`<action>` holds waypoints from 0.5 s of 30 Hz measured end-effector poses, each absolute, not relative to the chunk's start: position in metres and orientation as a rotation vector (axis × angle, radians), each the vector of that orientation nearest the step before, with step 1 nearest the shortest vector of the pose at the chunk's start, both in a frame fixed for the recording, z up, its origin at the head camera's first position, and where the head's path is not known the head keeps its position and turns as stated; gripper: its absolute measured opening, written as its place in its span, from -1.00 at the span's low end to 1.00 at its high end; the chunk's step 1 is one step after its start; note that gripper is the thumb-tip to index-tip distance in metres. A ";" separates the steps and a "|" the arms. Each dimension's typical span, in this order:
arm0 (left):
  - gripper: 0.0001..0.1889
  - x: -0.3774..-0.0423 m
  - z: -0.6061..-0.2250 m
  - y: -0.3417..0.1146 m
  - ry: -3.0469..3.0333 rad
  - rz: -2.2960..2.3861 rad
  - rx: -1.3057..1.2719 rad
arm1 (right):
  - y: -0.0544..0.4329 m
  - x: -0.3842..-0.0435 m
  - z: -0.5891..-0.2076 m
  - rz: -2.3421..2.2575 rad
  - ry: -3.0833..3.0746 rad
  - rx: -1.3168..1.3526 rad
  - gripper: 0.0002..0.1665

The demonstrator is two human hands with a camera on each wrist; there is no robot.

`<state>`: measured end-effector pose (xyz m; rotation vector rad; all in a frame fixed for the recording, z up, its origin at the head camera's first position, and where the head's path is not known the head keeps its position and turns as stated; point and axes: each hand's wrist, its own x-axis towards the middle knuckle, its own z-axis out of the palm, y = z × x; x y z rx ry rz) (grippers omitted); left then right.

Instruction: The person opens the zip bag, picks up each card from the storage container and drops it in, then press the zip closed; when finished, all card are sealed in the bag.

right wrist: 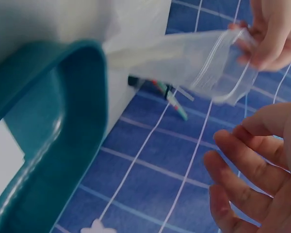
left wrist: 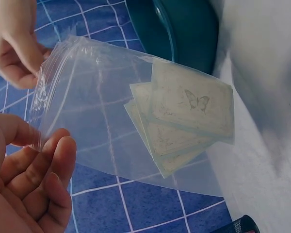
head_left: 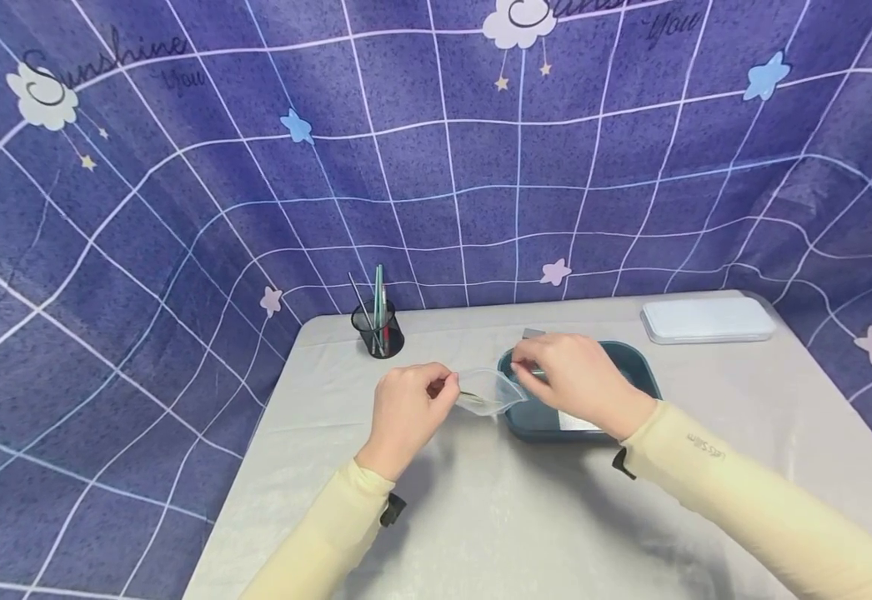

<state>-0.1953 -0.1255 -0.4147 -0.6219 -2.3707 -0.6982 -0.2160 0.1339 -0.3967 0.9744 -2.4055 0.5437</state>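
Observation:
A clear zip bag hangs from my left hand, whose thumb and fingers pinch it near the zip edge. Inside it lie several fanned pale cards, the front one printed with a butterfly. My right hand hovers over the left part of a teal tray, close to the bag's free corner. In the right wrist view, a gap shows between the bag's edge and the loosely bent fingers of that hand, which hold nothing. A white sheet or card lies in the tray.
A black mesh pen cup with several pens stands at the back left of the cloth-covered table. At the back right lies a white flat case. A small grey item shows behind the tray. Blue patterned curtain surrounds the table.

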 end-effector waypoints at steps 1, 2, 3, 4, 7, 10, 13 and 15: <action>-0.85 -0.195 -0.415 -0.125 -2.370 -0.696 -0.622 | 0.137 -0.218 -0.397 0.548 -2.429 0.961 -0.93; -0.85 -0.195 -0.415 -0.126 -2.368 -0.693 -0.623 | 0.141 -0.221 -0.398 0.547 -2.455 0.943 -0.93; -0.85 -0.195 -0.415 -0.125 -2.366 -0.691 -0.625 | 0.144 -0.223 -0.400 0.546 -2.478 0.925 -0.94; -0.85 -0.195 -0.415 -0.125 -2.364 -0.690 -0.626 | 0.148 -0.226 -0.402 0.543 -2.500 0.908 -0.94; -0.85 -0.194 -0.414 -0.125 -2.365 -0.694 -0.626 | 0.158 -0.236 -0.408 0.510 -2.558 0.872 -0.90; -0.85 -0.194 -0.412 -0.125 -2.369 -0.698 -0.627 | 0.168 -0.244 -0.416 0.477 -2.609 0.848 -0.87; -0.85 -0.193 -0.412 -0.125 -2.371 -0.697 -0.626 | 0.177 -0.254 -0.426 0.447 -2.653 0.838 -0.90; -0.84 -0.193 -0.412 -0.126 -2.371 -0.695 -0.622 | 0.182 -0.259 -0.433 0.434 -2.680 0.841 -0.91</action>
